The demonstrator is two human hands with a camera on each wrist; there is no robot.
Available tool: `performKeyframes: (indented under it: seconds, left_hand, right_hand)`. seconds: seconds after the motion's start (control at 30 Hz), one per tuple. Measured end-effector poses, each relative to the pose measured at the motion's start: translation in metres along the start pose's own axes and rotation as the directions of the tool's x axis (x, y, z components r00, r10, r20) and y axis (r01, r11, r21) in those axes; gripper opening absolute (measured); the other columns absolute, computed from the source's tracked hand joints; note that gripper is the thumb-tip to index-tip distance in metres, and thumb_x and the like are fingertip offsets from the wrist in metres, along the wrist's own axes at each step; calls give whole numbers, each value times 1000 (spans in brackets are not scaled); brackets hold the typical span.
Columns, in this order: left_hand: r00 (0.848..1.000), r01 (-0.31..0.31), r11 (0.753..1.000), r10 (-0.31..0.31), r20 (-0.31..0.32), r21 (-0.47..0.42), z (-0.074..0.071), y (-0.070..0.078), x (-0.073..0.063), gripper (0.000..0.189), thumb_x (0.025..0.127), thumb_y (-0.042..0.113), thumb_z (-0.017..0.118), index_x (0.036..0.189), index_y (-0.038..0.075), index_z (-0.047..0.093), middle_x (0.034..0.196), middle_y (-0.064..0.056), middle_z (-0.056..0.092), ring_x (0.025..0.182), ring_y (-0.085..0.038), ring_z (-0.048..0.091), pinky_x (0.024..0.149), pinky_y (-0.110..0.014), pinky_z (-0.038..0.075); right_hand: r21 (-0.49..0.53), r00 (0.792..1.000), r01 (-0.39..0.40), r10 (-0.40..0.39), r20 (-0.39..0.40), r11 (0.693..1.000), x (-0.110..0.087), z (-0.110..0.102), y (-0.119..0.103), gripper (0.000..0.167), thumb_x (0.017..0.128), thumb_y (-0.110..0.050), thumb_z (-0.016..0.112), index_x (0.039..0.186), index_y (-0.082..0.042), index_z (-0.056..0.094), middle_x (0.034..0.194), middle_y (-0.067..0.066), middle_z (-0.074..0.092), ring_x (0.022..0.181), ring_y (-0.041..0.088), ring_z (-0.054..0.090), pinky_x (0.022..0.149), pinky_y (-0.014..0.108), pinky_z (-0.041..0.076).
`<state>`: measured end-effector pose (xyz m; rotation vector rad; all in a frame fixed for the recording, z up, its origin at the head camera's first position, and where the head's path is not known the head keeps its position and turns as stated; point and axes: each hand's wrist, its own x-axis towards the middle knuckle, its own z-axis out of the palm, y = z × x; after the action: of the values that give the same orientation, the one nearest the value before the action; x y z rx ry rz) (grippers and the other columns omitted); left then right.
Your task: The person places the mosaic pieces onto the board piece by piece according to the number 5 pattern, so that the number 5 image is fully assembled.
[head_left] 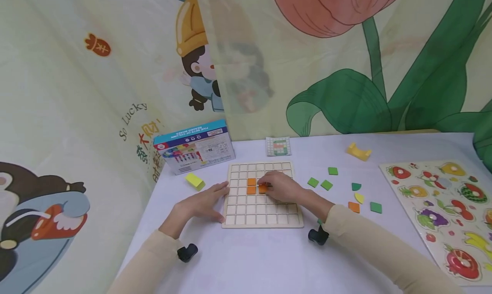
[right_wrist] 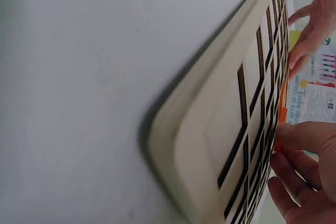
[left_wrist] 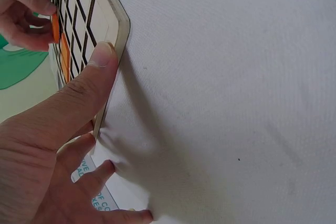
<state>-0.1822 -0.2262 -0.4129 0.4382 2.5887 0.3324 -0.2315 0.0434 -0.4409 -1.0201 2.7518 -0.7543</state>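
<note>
A wooden grid board (head_left: 250, 219) lies on the white table in front of me. Two orange square tiles (head_left: 251, 190) sit in its cells, one above the other. Just right of them, my right hand (head_left: 283, 187) pinches another orange tile (left_wrist: 55, 27) between thumb and fingers; it stands tilted over the cells in the left wrist view. My left hand (head_left: 201, 202) rests at the board's left side with fingers spread. Its thumb (left_wrist: 105, 56) presses on the board's rim, and the other fingertips touch the cloth.
Several green tiles (head_left: 326, 184) and an orange tile (head_left: 354, 207) lie to the right, near a fruit picture board (head_left: 420, 238). Behind stand a printed box (head_left: 196, 151), a pattern card (head_left: 278, 146) and a yellow piece (head_left: 359, 152). A yellow block (head_left: 195, 181) lies by the box.
</note>
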Motion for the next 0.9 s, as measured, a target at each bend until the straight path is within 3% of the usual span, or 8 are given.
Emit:
performKeyframes:
  seconds: [0.2, 0.9]
  left_hand:
    - [1000, 2, 1000, -2, 2, 0, 0, 1, 2, 94, 76, 36, 81, 153, 19, 30, 164, 4, 13, 152, -25, 15, 121, -47, 27]
    - [1000, -8, 1000, 8, 0, 18, -2, 0, 0, 93, 76, 36, 81, 152, 17, 32, 164, 2, 14, 152, -26, 14, 121, -46, 26]
  right_hand:
    - [-43, 1000, -16, 17, 23, 999, 5, 5, -4, 29, 87, -8, 70, 116, -13, 71, 113, 1, 69, 109, 19, 61, 99, 34, 51]
    - [5, 999, -44, 44, 7, 999, 0, 4, 0, 29, 87, -9, 69, 117, -11, 70, 114, 0, 70, 113, 20, 60, 100, 36, 50]
